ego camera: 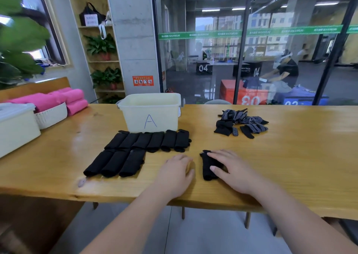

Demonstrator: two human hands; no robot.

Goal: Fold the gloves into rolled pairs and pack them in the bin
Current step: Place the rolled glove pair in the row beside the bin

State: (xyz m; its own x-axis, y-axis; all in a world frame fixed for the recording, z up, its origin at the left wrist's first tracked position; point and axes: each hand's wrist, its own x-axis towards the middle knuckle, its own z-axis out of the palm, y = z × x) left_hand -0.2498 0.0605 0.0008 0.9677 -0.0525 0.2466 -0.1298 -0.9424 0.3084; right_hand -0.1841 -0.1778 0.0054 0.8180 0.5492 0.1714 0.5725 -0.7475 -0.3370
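Where the glossy wooden table nears its front edge, the right hand lies flat on a black knit glove — fingers straight and slightly spread, pressing its right side, pinching nothing. The glove is folded into a narrow strip, with pale grip dots showing at both ends. The left hand rests on bare wood just left of it, fingers loosely curled, holding nothing. Further left lie the rolls: soft black cylinders in 2 rows, 6 behind and 3 in front, packed side by side. Behind them stands the bin — cream plastic, rectangular, marked with a blue A. To its right, a tangled pile of dotted gloves lies loose.
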